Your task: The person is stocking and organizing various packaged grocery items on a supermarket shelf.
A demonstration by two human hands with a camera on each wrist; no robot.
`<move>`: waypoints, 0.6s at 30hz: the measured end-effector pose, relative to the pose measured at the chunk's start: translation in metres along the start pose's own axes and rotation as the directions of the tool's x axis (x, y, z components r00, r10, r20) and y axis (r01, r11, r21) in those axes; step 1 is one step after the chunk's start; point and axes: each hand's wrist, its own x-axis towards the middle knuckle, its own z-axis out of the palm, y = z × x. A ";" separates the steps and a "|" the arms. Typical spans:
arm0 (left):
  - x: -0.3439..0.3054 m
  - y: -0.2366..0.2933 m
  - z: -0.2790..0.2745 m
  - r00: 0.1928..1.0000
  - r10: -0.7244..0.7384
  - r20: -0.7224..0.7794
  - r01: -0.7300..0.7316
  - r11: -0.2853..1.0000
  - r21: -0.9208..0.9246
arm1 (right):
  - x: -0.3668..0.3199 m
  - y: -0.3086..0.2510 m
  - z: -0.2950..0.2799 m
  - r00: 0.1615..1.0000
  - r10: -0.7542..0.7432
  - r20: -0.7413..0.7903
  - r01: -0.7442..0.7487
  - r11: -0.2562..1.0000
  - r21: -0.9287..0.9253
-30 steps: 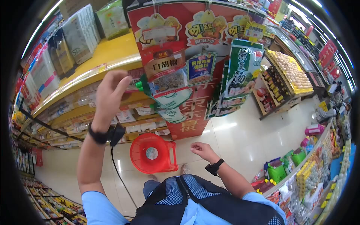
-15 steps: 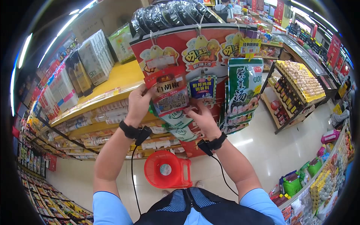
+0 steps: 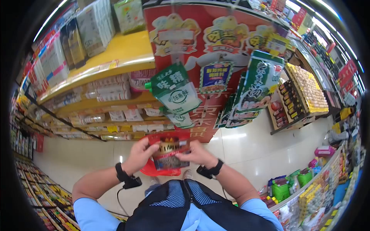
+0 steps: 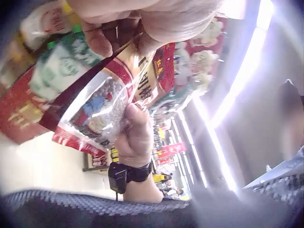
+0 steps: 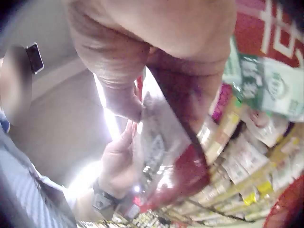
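Both hands hold a red and brown pouch of white pepper point(image 3: 169, 148) in front of the vest, low over the red shopping basket point(image 3: 169, 174), which it partly covers in the head view. My left hand point(image 3: 139, 156) pinches its left side, thumb on the front. On the opposite side the right hand point(image 3: 201, 154) grips it, thumb across the front. In the left wrist view peppercorns show through the pouch's clear window point(image 4: 102, 102). A green and white seasoning pouch point(image 3: 175, 90) hangs on the red display panel beyond the hands.
Left of the panel stand yellow shelves point(image 3: 123, 50) with packaged goods. A blue packet point(image 3: 216, 77) and green soup packets point(image 3: 254, 84) hang on the panel. To the right is an egg stand point(image 3: 306, 88) with bottles below. Pale tiled floor point(image 3: 246, 154) surrounds the basket.
First the left hand was raised near the hanging pouches and the right hand low. Then both hands took hold of the pepper pouch at the panel. Now it is down off the panel, near the body.
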 end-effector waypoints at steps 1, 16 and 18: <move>-0.009 -0.030 0.003 0.999 -0.029 0.025 0.032 0.988 -0.149 | -0.006 0.026 0.017 0.997 0.075 0.024 -0.077 0.989 0.123; -0.073 -0.364 -0.063 0.851 -0.525 0.016 0.478 0.762 -0.437 | -0.043 0.185 0.104 0.841 0.535 -0.082 -0.463 0.632 -0.622; -0.086 -0.420 -0.060 0.801 -0.598 0.009 0.521 0.691 -0.500 | -0.102 0.221 0.110 0.753 0.658 -0.022 -0.491 0.539 -0.685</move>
